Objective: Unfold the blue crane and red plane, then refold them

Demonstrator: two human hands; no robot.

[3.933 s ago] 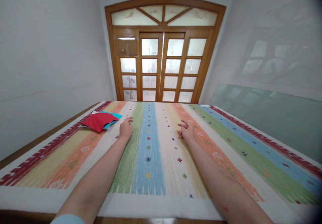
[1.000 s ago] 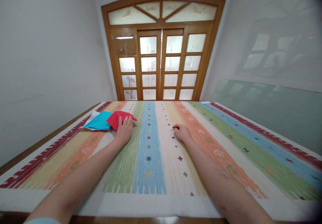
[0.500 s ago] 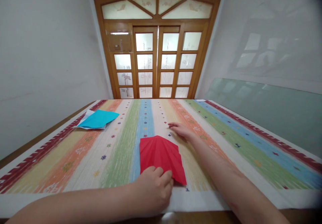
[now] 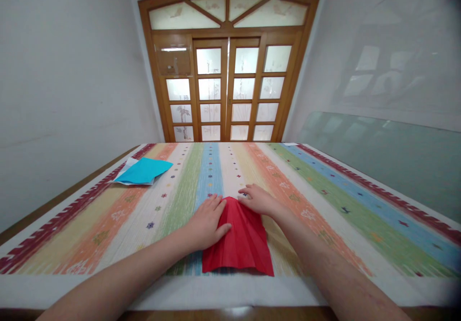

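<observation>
A sheet of red paper [image 4: 242,246] with creases fanning across it lies on the striped tablecloth in front of me. Its near edge bows up slightly. My left hand [image 4: 209,222] grips the paper's left side, thumb on top and fingers reaching along the far left edge. At the far right corner, my right hand [image 4: 258,200] holds the paper by its edge with bent fingers. Parts of the upper edges are covered by both hands.
Blue paper [image 4: 144,171] rests on white sheets [image 4: 124,167] at the left of the tablecloth [image 4: 173,237]. A green glass panel [image 4: 382,141] stands along the right wall. Wooden doors [image 4: 226,90] with glass panes are beyond the table.
My left hand has moved from the paper's near edge up to its far left side. My right hand has come down onto the far right corner. The paper has shifted slightly nearer.
</observation>
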